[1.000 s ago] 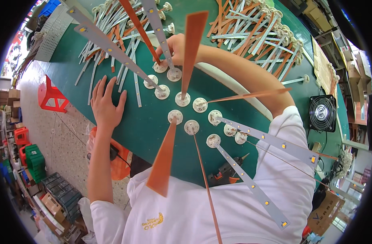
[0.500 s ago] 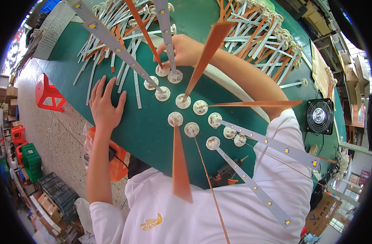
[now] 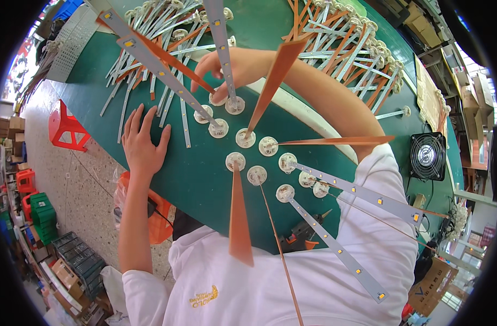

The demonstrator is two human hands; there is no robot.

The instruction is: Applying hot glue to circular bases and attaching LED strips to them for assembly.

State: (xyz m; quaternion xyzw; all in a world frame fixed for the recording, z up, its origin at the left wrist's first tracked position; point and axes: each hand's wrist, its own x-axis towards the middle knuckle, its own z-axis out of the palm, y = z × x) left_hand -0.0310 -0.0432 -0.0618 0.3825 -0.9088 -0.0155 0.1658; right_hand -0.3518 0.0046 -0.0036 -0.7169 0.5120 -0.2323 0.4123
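Green tabletop [image 3: 205,179] on which round white bases [image 3: 245,137] are clustered near the front edge, each fitted with an upright strip. The right hand [image 3: 232,68] is closed on a base with a grey LED strip [image 3: 220,38] at the cluster's far side. The left hand [image 3: 144,144] is laid flat, fingers spread, near the left edge. Loose strips [image 3: 150,32] are piled at the far edge.

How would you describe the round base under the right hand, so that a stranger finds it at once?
On the green table, upright strips on white round bases form a ring before the person. The right hand rests at the ring's far side, fingers on one round base. That base carries a grey strip with yellow dots, unlike its orange-stripped neighbour.
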